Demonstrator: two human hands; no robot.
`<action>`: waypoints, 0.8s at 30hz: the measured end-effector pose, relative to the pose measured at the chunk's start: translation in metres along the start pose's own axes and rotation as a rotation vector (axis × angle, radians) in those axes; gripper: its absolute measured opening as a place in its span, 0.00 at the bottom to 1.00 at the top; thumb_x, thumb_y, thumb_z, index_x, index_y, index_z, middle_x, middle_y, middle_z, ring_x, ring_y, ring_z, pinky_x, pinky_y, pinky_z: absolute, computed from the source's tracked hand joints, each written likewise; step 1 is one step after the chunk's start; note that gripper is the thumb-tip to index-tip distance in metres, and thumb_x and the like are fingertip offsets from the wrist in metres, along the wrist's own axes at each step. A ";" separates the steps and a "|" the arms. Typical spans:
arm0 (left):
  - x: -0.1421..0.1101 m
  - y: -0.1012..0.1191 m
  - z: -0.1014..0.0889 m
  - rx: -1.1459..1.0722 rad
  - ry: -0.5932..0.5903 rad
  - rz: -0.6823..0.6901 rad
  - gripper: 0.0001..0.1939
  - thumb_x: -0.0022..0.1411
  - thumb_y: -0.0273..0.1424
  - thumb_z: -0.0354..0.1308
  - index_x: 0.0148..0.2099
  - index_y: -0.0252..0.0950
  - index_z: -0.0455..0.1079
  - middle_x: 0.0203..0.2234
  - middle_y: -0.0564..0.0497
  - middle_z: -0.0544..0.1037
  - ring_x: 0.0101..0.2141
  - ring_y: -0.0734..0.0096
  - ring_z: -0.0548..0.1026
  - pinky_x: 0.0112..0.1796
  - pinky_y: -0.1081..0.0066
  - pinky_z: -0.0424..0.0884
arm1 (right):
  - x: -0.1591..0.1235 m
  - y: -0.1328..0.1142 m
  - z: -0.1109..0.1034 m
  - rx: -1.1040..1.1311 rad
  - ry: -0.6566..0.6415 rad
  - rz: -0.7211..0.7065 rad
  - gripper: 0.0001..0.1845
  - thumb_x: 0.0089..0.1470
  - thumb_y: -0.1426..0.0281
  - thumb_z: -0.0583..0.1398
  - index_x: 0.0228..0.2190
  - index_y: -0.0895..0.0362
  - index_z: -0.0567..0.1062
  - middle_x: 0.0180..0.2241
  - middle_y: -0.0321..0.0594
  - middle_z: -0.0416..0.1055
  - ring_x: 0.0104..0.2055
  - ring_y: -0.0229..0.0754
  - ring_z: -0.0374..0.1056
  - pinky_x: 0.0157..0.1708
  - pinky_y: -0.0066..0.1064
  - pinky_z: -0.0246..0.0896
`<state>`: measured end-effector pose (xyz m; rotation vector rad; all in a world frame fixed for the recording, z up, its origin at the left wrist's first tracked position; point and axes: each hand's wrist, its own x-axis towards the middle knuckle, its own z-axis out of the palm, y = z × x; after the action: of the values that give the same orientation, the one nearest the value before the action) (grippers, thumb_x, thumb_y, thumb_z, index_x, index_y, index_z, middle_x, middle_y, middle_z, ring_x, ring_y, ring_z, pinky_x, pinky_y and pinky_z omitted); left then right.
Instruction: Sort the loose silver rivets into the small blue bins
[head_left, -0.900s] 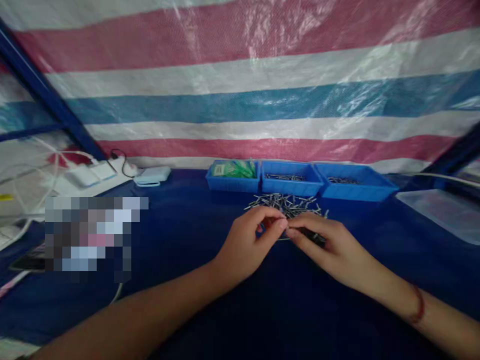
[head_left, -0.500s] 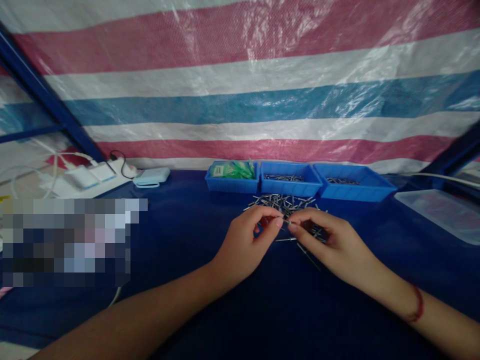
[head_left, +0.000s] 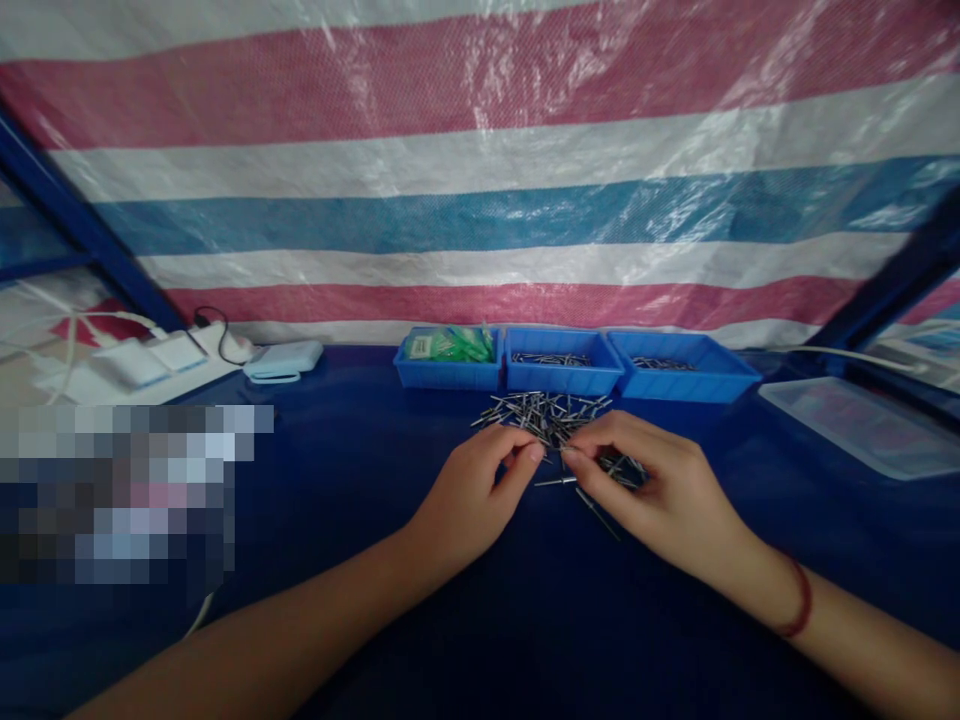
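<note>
My left hand (head_left: 476, 490) is closed in a pinch, thumb against forefinger, over the near side of a loose pile of metal blind rivets (head_left: 536, 408). Whatever lies between its fingertips is too small to make out. Just to its right, my right hand (head_left: 664, 485) pinches a small rivet (head_left: 566, 448) that mostly hides behind the fingertips. The two sets of fingertips are a short gap apart. Below them, a single rivet (head_left: 562, 482) and a longer one (head_left: 598, 512) lie on the dark blue table (head_left: 337, 480). My right hand covers part of the pile.
Behind the pile stand three blue bins: the left bin (head_left: 448, 376) with green packets, the middle bin (head_left: 562, 379) and right bin (head_left: 690, 386) with metal rivets. A clear plastic lid (head_left: 862, 430) lies right. At left are a light blue case (head_left: 283, 362) and a power strip (head_left: 172, 370).
The view has shifted slightly, so everything sits further left. My fingertips, which met around a small rivet, are now a little apart. Both hands stay pinched near the pile.
</note>
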<state>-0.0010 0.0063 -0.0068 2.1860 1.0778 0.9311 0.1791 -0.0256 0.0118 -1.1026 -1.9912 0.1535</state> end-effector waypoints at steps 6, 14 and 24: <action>-0.002 0.003 0.001 0.030 -0.055 -0.007 0.09 0.64 0.31 0.51 0.44 0.38 0.70 0.35 0.52 0.76 0.34 0.72 0.73 0.39 0.70 0.68 | 0.015 0.041 -0.031 -0.315 0.301 0.122 0.07 0.55 0.66 0.56 0.31 0.55 0.72 0.28 0.40 0.71 0.28 0.40 0.65 0.31 0.33 0.59; -0.002 0.001 0.003 0.321 -0.186 0.079 0.10 0.62 0.35 0.53 0.42 0.40 0.74 0.38 0.50 0.75 0.41 0.64 0.71 0.44 0.61 0.66 | 0.020 0.100 -0.061 -0.721 0.330 0.421 0.12 0.53 0.63 0.55 0.31 0.57 0.75 0.33 0.50 0.74 0.36 0.53 0.67 0.31 0.40 0.54; 0.002 0.002 0.003 0.389 -0.202 0.107 0.10 0.64 0.34 0.51 0.38 0.40 0.74 0.36 0.51 0.75 0.37 0.66 0.73 0.39 0.65 0.65 | 0.017 0.039 -0.030 -0.366 -0.031 0.024 0.09 0.56 0.68 0.54 0.30 0.55 0.74 0.30 0.40 0.74 0.31 0.42 0.68 0.33 0.35 0.60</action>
<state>0.0029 0.0059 -0.0064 2.6099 1.1255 0.5589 0.2209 0.0022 0.0232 -1.3587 -2.0855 -0.1902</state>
